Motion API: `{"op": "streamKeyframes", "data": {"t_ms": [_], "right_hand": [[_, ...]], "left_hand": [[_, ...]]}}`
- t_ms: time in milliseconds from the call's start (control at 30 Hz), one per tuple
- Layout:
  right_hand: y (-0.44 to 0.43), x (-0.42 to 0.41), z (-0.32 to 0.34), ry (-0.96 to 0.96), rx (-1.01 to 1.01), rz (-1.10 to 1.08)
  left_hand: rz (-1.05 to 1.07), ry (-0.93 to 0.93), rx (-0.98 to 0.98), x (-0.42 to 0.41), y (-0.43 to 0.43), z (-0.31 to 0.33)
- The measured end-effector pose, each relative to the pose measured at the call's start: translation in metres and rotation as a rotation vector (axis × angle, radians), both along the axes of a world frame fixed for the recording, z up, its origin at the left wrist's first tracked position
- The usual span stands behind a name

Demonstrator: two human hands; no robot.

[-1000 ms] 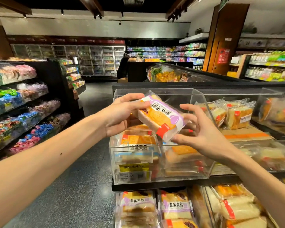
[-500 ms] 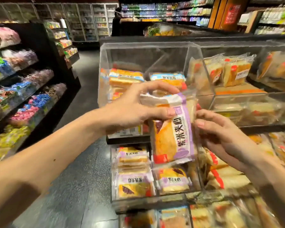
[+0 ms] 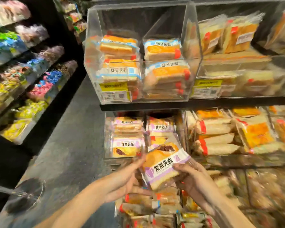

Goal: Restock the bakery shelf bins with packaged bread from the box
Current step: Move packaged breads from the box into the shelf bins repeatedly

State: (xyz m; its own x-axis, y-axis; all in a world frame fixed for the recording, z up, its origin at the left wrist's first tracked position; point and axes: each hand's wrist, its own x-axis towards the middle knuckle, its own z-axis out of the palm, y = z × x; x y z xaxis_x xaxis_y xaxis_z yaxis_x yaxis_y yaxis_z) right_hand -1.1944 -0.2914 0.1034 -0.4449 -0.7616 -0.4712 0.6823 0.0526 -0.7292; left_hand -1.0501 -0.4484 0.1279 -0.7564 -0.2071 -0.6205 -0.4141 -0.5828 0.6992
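Purple-banded bread pack (image 3: pixel 163 163), lower centre, seems soft, light. Our left hand (image 3: pixel 122 178) and right hand (image 3: pixel 194 180) pinch its edges.

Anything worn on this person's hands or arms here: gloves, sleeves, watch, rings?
No. The left hand and right hand are ungloved, and both forearms are bare to the frame's edge: no sleeve, watch or bracelet shows. No ring is visible, though blur limits that.

One head-worn wide-angle view, looking forward and down at the shelf bins (image 3: pixel 191 30) from close range. The upper shelf edge (image 3: pixel 155 106) crosses mid-frame; the aisle floor (image 3: pixel 69 153) fills the lower left.
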Motion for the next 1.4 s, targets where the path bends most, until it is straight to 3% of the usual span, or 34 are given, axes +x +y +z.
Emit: {"op": "streamKeyframes", "data": {"t_ms": [200,333,433,633,733,833,933,1067,1267,1400], "right_hand": [[-0.038,0.007,-0.005,0.082,0.036,-0.228],[-0.089,0.005,-0.004,0.193,0.077,-0.195],[-0.134,-0.004,-0.007,0.378,0.140,-0.102],[-0.196,-0.019,-0.022,0.863,0.355,-0.013],[-0.211,-0.019,-0.029,0.995,0.426,-0.064],[-0.218,-0.011,-0.029,1.058,0.576,-0.055],[-0.219,-0.009,-0.033,1.098,0.662,-0.025],[-0.217,-0.014,-0.035,1.105,0.669,-0.019],[-0.182,0.001,-0.021,1.210,0.614,-0.022],[-0.147,0.036,0.000,1.355,0.397,0.086]], "left_hand": [[0.388,0.094,-0.157,-0.005,-0.011,-0.016],[0.488,0.159,-0.551,-0.011,-0.046,-0.016],[0.487,0.157,-0.854,-0.018,-0.088,-0.019],[0.117,-0.004,-1.603,-0.022,-0.143,-0.038],[-0.282,-0.197,-1.853,-0.031,-0.144,-0.037],[-0.540,-0.348,-2.045,-0.037,-0.144,-0.029],[-0.642,-0.431,-2.100,-0.045,-0.144,-0.026],[-0.657,-0.431,-2.009,-0.050,-0.145,-0.019],[-0.226,-0.190,-1.664,-0.015,-0.145,0.000],[-0.016,-0.177,-1.546,0.042,-0.126,0.022]]}}
